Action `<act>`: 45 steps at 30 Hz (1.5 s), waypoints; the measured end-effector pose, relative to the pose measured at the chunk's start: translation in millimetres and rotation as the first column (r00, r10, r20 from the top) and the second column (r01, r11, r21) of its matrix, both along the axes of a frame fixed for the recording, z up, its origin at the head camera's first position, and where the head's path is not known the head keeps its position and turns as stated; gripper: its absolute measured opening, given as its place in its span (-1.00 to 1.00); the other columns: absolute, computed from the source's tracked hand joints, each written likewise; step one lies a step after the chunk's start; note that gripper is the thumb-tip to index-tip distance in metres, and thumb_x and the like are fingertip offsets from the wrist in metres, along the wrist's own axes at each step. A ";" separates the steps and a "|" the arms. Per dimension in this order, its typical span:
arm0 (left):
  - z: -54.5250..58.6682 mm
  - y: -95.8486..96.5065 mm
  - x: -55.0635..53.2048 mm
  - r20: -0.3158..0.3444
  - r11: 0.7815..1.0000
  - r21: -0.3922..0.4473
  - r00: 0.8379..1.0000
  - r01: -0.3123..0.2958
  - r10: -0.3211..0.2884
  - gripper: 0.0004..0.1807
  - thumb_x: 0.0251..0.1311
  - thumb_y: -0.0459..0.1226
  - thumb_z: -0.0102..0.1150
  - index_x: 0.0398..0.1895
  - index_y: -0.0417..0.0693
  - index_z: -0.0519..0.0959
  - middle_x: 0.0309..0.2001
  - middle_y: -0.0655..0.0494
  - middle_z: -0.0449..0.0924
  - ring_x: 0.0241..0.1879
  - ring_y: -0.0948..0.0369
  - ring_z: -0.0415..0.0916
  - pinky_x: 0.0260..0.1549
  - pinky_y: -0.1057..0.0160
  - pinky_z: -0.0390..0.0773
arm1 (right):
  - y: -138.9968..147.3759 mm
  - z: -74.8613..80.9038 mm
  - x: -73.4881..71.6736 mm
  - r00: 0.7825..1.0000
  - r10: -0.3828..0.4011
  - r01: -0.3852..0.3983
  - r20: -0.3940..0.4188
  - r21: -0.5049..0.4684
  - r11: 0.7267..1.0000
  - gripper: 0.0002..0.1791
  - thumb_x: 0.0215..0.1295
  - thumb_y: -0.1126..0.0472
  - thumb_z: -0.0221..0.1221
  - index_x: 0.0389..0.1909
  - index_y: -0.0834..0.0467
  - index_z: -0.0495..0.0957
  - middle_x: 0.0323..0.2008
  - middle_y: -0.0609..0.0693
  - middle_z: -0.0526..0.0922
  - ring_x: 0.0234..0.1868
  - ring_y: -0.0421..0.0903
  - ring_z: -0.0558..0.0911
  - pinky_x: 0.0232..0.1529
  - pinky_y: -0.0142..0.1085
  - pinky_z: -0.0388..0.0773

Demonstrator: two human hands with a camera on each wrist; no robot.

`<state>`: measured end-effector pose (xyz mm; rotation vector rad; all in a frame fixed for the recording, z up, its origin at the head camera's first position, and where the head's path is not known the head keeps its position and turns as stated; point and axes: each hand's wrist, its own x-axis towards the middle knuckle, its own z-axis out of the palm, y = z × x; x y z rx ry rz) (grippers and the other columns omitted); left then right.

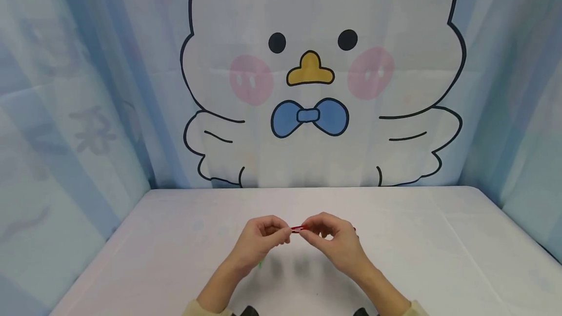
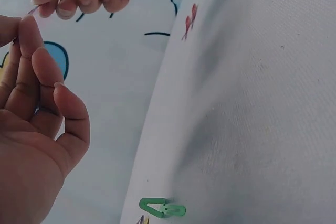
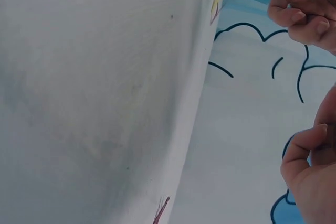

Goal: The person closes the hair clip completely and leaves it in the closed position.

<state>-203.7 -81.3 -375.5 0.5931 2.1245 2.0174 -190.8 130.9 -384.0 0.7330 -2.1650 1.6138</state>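
Observation:
Between the two hands, above the white table, is a small red snap hair clip (image 1: pixel 296 229). My left hand (image 1: pixel 258 242) pinches one end of it with thumb and forefinger. The other end is pinched by the thumb and forefinger of my right hand (image 1: pixel 339 244). Fingertips cover much of the clip, and only a thin sliver of it shows in the left wrist view. The remaining fingers of both hands are loosely curled.
On the white table (image 1: pixel 184 238) lies a green snap hair clip (image 2: pixel 175 210), with part of a yellow-and-dark clip (image 2: pixel 143 220) next to it. Red clips (image 2: pixel 188 24) lie farther off on the right-hand side. A printed curtain (image 1: pixel 307 155) hangs behind.

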 end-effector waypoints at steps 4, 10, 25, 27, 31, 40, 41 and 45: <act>-1.3 2.1 0.9 -0.012 1.000 -0.002 1.000 -0.028 0.028 -0.82 0.29 -0.37 0.30 -0.22 -0.41 0.63 -0.40 0.04 0.67 -0.31 0.14 0.56 -0.17 0.22 0.55 | -2.1 2.5 2.2 0.994 -0.034 0.034 0.105 0.005 0.999 -0.92 0.23 0.22 0.41 -0.31 0.09 0.69 -0.41 -0.14 0.68 -0.39 -0.16 0.56 -0.31 -0.35 0.45; -6.1 3.3 -0.8 -0.072 0.996 -0.038 0.994 -0.079 0.076 -0.86 0.26 -0.34 0.35 -0.28 -0.30 0.67 -0.41 0.02 0.69 -0.34 0.09 0.58 -0.34 0.29 0.45 | -1.8 3.7 3.2 0.985 -0.049 0.046 0.167 0.023 0.999 -0.88 0.24 0.20 0.41 -0.37 0.10 0.65 -0.46 -0.13 0.63 -0.44 -0.18 0.52 -0.39 -0.36 0.43; -10.6 10.4 3.6 -0.163 0.988 -0.051 0.977 -0.149 0.139 -0.91 0.22 -0.38 0.37 -0.33 -0.26 0.66 -0.45 0.01 0.69 -0.47 0.24 0.52 -0.51 0.38 0.38 | 1.2 0.0 4.0 0.991 -0.046 0.041 0.124 0.046 0.998 -0.87 0.26 0.19 0.39 -0.41 0.08 0.64 -0.49 -0.16 0.61 -0.47 -0.21 0.49 -0.43 -0.37 0.43; -10.2 11.2 4.6 -0.182 0.986 -0.051 0.972 -0.162 0.150 -0.92 0.21 -0.38 0.38 -0.35 -0.24 0.66 -0.46 0.00 0.69 -0.49 0.25 0.49 -0.53 0.38 0.34 | 0.8 -0.1 3.9 0.991 -0.053 0.048 0.124 0.045 0.998 -0.87 0.26 0.19 0.40 -0.42 0.08 0.63 -0.49 -0.16 0.60 -0.47 -0.21 0.48 -0.44 -0.37 0.43; -11.4 12.5 5.0 -0.222 0.980 -0.054 0.959 -0.192 0.175 -0.92 0.20 -0.38 0.39 -0.38 -0.20 0.66 -0.48 0.05 0.69 -0.50 0.27 0.47 -0.55 0.39 0.33 | -0.1 -0.3 3.4 0.989 -0.067 0.062 0.129 0.042 0.997 -0.87 0.25 0.22 0.40 -0.43 0.09 0.63 -0.50 -0.16 0.60 -0.49 -0.22 0.49 -0.45 -0.38 0.42; -15.1 11.1 2.8 -0.235 0.978 -0.044 0.954 -0.202 0.187 -0.92 0.20 -0.41 0.38 -0.41 -0.20 0.66 -0.50 0.06 0.69 -0.50 0.25 0.54 -0.53 0.38 0.40 | -2.3 1.5 3.8 0.991 -0.082 0.075 0.103 0.066 0.995 -0.87 0.25 0.20 0.40 -0.44 0.06 0.65 -0.53 -0.20 0.60 -0.48 -0.22 0.51 -0.46 -0.37 0.43; -15.0 10.7 2.2 -0.221 0.979 -0.041 0.958 -0.198 0.184 -0.93 0.20 -0.40 0.38 -0.40 -0.21 0.66 -0.50 0.05 0.69 -0.50 0.24 0.55 -0.51 0.37 0.41 | -2.5 1.7 3.9 0.991 -0.084 0.078 0.102 0.064 0.995 -0.87 0.24 0.20 0.41 -0.44 0.06 0.65 -0.53 -0.20 0.60 -0.48 -0.22 0.51 -0.46 -0.37 0.43; -14.1 9.6 1.3 -0.175 0.982 -0.041 0.969 -0.182 0.172 -0.91 0.22 -0.38 0.37 -0.37 -0.23 0.66 -0.49 0.03 0.68 -0.48 0.23 0.56 -0.45 0.35 0.45 | -2.6 1.7 4.2 0.991 -0.110 0.104 0.081 0.072 0.992 -0.87 0.22 0.18 0.43 -0.44 0.03 0.65 -0.54 -0.23 0.60 -0.47 -0.22 0.50 -0.42 -0.36 0.43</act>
